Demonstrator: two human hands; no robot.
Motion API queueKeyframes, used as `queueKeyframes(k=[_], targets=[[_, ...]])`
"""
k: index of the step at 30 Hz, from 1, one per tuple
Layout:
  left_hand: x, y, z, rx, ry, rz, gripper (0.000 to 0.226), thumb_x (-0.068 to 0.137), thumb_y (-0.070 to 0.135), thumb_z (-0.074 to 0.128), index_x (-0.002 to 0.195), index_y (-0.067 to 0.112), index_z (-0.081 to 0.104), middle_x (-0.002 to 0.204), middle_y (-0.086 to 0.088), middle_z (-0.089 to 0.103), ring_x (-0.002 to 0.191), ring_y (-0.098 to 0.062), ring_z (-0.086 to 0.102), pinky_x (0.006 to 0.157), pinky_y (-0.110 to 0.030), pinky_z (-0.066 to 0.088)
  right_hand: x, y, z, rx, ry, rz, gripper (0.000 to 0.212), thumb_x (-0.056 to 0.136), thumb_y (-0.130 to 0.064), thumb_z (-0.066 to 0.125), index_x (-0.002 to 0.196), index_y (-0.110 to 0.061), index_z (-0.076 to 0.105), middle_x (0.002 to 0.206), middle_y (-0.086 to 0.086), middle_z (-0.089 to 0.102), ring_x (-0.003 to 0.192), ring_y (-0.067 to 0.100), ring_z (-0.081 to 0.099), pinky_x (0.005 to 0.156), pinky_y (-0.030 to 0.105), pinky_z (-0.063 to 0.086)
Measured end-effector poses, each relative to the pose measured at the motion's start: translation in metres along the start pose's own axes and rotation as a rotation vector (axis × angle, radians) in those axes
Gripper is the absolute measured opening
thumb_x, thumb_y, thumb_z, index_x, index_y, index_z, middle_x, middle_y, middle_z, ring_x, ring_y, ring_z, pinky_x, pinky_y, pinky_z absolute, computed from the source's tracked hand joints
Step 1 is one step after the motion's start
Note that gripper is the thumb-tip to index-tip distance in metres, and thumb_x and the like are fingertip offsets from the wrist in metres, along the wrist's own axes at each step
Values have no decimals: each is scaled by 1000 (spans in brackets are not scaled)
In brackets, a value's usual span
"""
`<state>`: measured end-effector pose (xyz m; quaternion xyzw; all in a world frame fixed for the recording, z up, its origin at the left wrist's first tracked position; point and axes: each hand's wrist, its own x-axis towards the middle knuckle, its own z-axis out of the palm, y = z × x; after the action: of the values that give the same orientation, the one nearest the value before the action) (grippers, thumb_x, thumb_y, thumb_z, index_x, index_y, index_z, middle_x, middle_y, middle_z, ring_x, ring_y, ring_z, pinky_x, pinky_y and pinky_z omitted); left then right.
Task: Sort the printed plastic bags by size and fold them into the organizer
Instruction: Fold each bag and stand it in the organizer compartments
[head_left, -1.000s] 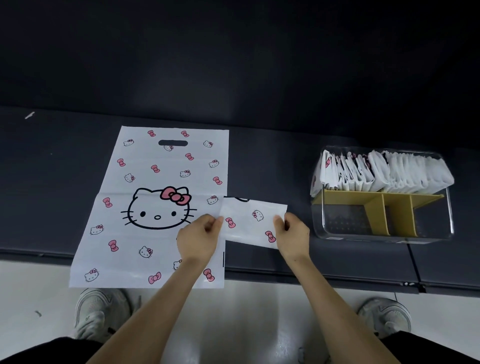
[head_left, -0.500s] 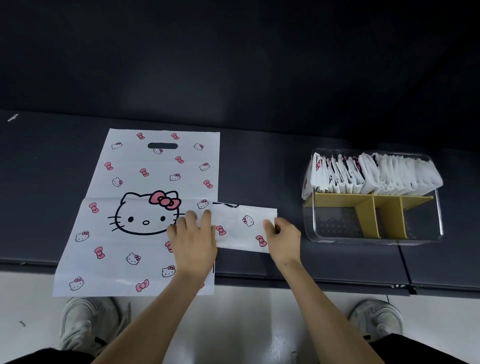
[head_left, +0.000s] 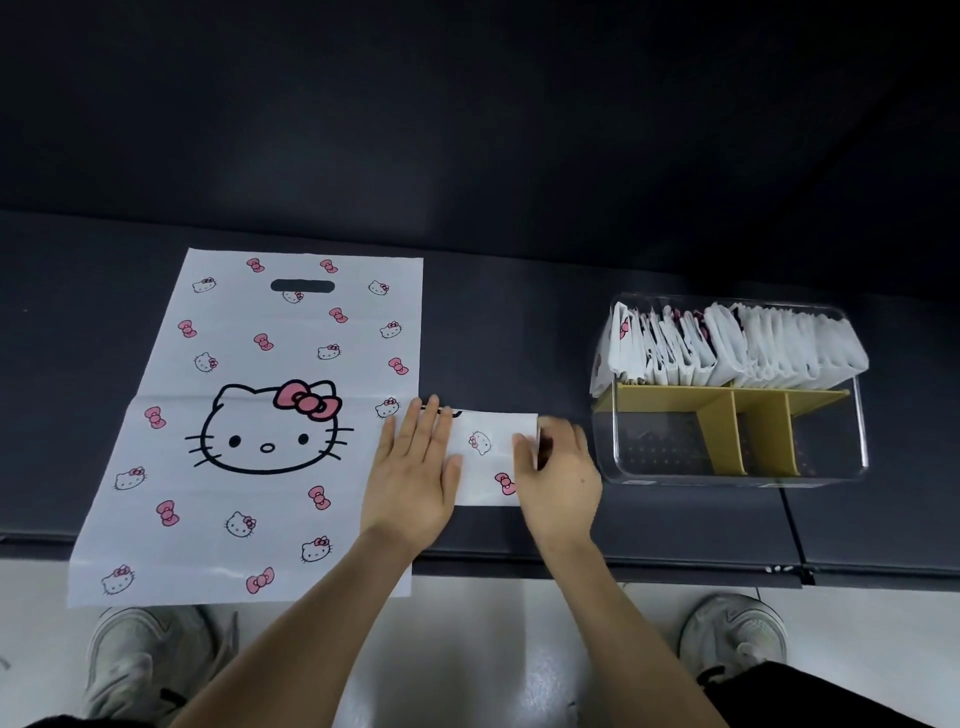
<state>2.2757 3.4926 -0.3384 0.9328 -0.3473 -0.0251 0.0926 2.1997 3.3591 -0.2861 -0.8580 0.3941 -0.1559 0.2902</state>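
A folded white printed bag (head_left: 485, 457) lies on the dark table near its front edge. My left hand (head_left: 415, 467) presses flat on its left end with straight fingers. My right hand (head_left: 558, 467) pinches the bag's right edge and lifts it over toward the left. A large unfolded printed bag (head_left: 249, 426) with a cat face lies flat to the left, its lower end hanging over the table edge. The clear organizer (head_left: 857, 457) with yellow dividers stands to the right, with several folded bags (head_left: 727, 348) standing in its back row.
The dark table (head_left: 519, 322) runs across the view, with a dark wall behind it. Its front edge is just below my hands. The pale floor and my two shoes (head_left: 732, 634) show beneath.
My left hand went from pinching the folded bag's left edge to pressing flat on it. My right hand has started turning the right edge over leftward.
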Motion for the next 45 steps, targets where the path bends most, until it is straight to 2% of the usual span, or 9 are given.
queueKeyframes(k=[2, 5, 9, 15, 19, 27, 34, 39, 45], targets=[[0, 0, 0, 5, -1, 2, 56, 99, 35, 21, 143, 4, 37, 150, -11, 35, 141, -27, 26, 114, -41, 11, -2, -7, 7, -258, 68, -292, 38, 87, -33, 45, 114, -13, 63, 112, 8, 63, 98, 26, 59, 90, 42, 46], [0, -1, 2, 12, -4, 11, 57, 100, 36, 18, 143, 4, 36, 151, -11, 34, 142, -26, 25, 114, -41, 9, -3, -5, 30, -497, -193, -512, 50, 93, -37, 30, 130, -16, 56, 135, 11, 54, 126, 32, 49, 109, 56, 18], [0, -3, 1, 4, -22, 10, 58, 102, 36, 9, 143, 4, 33, 151, -11, 34, 141, -26, 28, 113, -42, 12, -1, 17, 33, -541, -429, -513, 58, 103, -42, 8, 140, -18, 44, 148, 6, 42, 139, 25, 35, 108, 57, 12], [-1, -4, 2, 2, -19, 28, 57, 102, 35, 5, 143, 3, 29, 150, -10, 35, 140, -27, 31, 112, -45, 15, 5, 34, 7, -514, -416, -434, 65, 100, -45, -2, 146, -16, 35, 151, -3, 35, 142, 22, 29, 115, 51, 9], [0, -4, 2, 27, -34, 39, 58, 102, 34, 6, 142, 3, 33, 149, -10, 37, 139, -28, 33, 111, -45, 15, 24, 7, 4, -442, -312, -380, 42, 93, -27, 44, 129, -8, 56, 118, 6, 62, 107, 31, 58, 88, 44, 47], [7, -23, -15, 88, -56, 284, 62, 103, 40, 6, 137, 6, 45, 142, -10, 48, 133, -29, 42, 110, -49, 16, 34, -9, -11, -470, -547, -304, 19, 87, -26, 59, 104, -19, 61, 114, 1, 53, 109, 22, 46, 89, 30, 35], [-26, -20, -39, -254, 121, 415, 32, 80, 13, 44, 91, 14, 74, 110, -5, 67, 105, -20, 54, 86, -39, 52, -1, -2, -21, -157, -614, 7, 31, 79, 0, 49, 65, -20, 30, 68, -7, 40, 70, 19, 43, 57, 28, 30], [-78, -13, -37, -459, 58, 456, 40, 74, 4, 49, 107, 20, 63, 116, 3, 60, 109, -15, 53, 93, -26, 43, -24, -1, -27, 373, -522, 582, 23, 74, 6, 51, 62, -10, 40, 62, 8, 44, 52, 21, 35, 48, 25, 29], [-83, -5, -29, -520, 93, 340, 24, 87, 22, 51, 106, 22, 66, 111, -2, 64, 101, -17, 57, 82, -24, 48, -39, -9, -39, 658, -654, 853, 15, 81, 6, 49, 80, -6, 59, 66, 7, 57, 49, 18, 46, 38, 19, 29]])
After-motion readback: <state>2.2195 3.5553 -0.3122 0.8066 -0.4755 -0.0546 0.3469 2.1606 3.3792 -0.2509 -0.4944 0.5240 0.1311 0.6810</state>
